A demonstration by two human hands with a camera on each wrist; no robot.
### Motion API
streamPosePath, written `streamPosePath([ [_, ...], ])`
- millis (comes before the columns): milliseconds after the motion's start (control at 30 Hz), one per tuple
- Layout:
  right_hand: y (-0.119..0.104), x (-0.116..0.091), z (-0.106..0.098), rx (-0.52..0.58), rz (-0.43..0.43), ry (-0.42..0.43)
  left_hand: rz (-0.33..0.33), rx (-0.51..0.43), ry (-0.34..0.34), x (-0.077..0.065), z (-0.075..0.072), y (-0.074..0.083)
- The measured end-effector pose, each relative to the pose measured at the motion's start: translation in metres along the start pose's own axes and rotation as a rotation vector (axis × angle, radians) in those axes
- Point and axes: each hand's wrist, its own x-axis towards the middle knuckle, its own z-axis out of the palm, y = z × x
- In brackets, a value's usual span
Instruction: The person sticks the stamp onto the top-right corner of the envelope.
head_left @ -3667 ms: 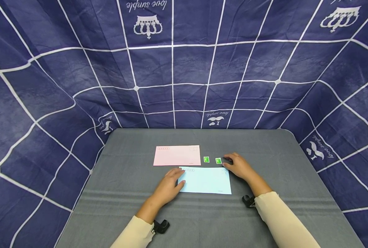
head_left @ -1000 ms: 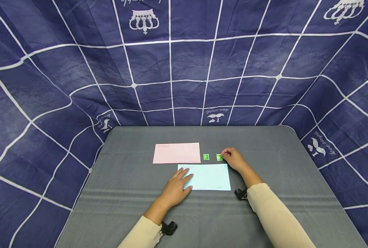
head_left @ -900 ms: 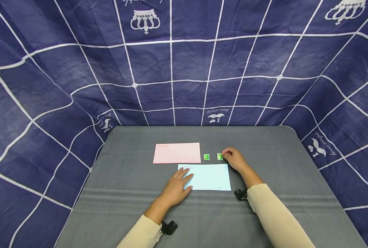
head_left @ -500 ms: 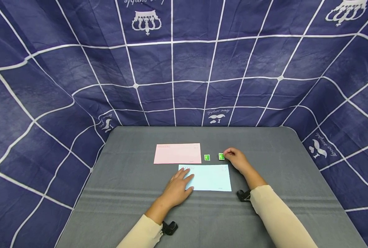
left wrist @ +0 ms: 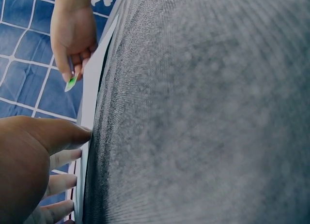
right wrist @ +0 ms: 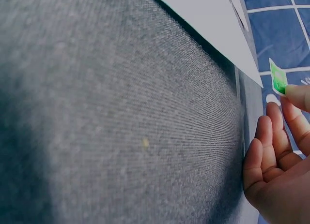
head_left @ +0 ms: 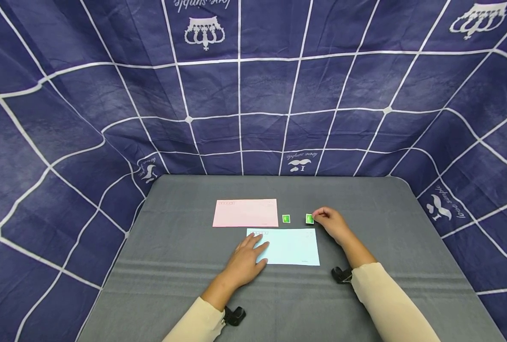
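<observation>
Between thumb and forefinger my right hand point(head_left: 332, 223) pinches a small green stamp point(head_left: 309, 219) with a white border. In the right wrist view the stamp point(right wrist: 278, 79) stands tilted, raised off the table. My left hand point(head_left: 243, 262) rests with spread, straight fingers on the left end of the light blue envelope point(head_left: 291, 247). A second green stamp point(head_left: 286, 218) lies flat on the table, between the pink envelope point(head_left: 245, 213) and the held stamp. The left wrist view shows my left thumb point(left wrist: 68, 135) at the blue envelope's near edge.
A grey cloth covers the table point(head_left: 185, 247). Blue curtains point(head_left: 262, 90) with a white grid hang behind it and at both sides. Each wrist carries a black camera mount, such as the left one point(head_left: 235, 316).
My left hand moved farther onto the blue envelope. My right hand closed on the right-hand stamp, lifted it and drew it slightly right. The envelopes and the other stamp stayed in place.
</observation>
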Motion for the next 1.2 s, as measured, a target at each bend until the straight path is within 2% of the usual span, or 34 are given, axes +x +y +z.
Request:
streamPosePath([
  [500,-0.005,-0.015,-0.001,0.048,-0.011,-0.028,-0.014,-0.004,0.004,0.0,0.001,0.001],
  [833,-0.007,-0.025,0.0,0.025,-0.051,-0.044,0.003,0.0,0.013,0.0,0.004,-0.001],
  [1033,-0.018,-0.033,0.002,0.019,-0.05,-0.057,0.004,-0.002,0.01,0.0,0.005,-0.001],
  [1200,-0.012,-0.033,0.004,-0.035,-0.065,-0.05,0.001,-0.006,0.007,0.0,0.005,-0.001],
])
